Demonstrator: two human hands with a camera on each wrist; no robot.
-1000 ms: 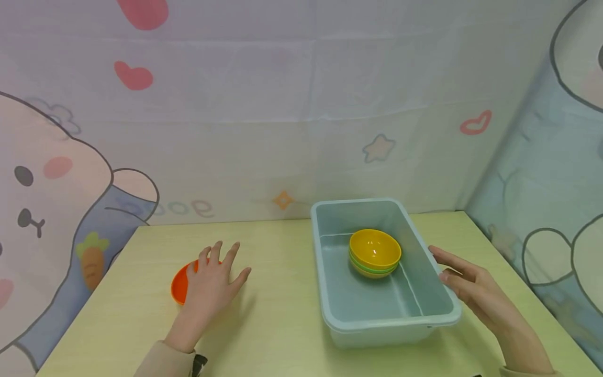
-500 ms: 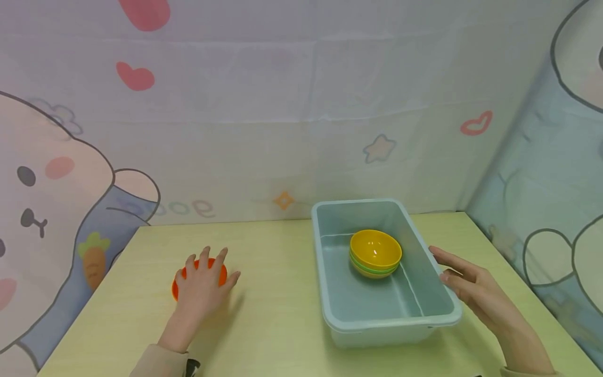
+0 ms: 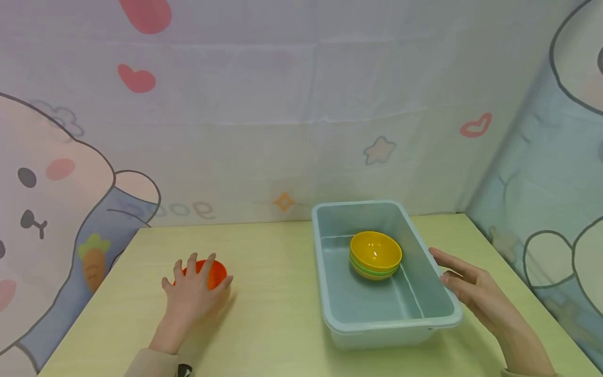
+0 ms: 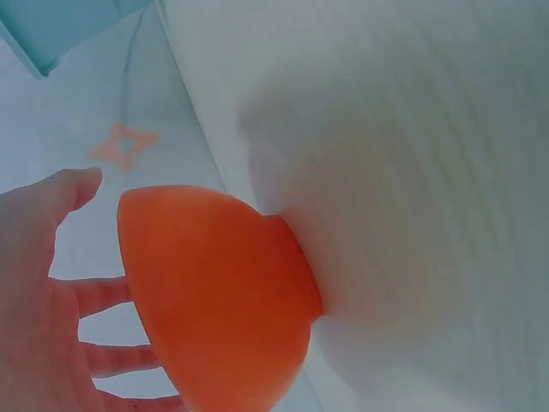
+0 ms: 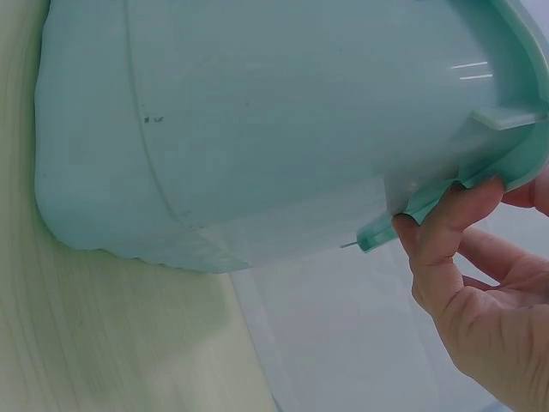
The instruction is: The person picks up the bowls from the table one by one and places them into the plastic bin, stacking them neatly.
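An orange bowl (image 3: 218, 273) stands upright on the table at the left. My left hand (image 3: 188, 297) is over it with fingers spread, covering its near part in the head view. In the left wrist view the thumb (image 4: 79, 187) stands apart from the bowl's side (image 4: 223, 292), and the other fingertips go behind its rim. At the right, my right hand (image 3: 480, 296) holds the long rim of a pale blue-green plastic bin (image 3: 391, 328). The right wrist view shows its curled fingers (image 5: 446, 232) at the rim's underside. A yellow bowl (image 3: 375, 251) tops a nested stack inside the bin.
Below the yellow bowl in the stack shows a green bowl (image 3: 373, 272). A pale wood-grain table (image 3: 268, 293) reaches back to a printed cloth backdrop (image 3: 245, 157). More printed cloth (image 3: 556, 173) hangs along the right side.
My left hand has moved left and lower over the orange bowl, its fingers now around the far rim. The right hand, the bin and the stacked bowls stay in place.
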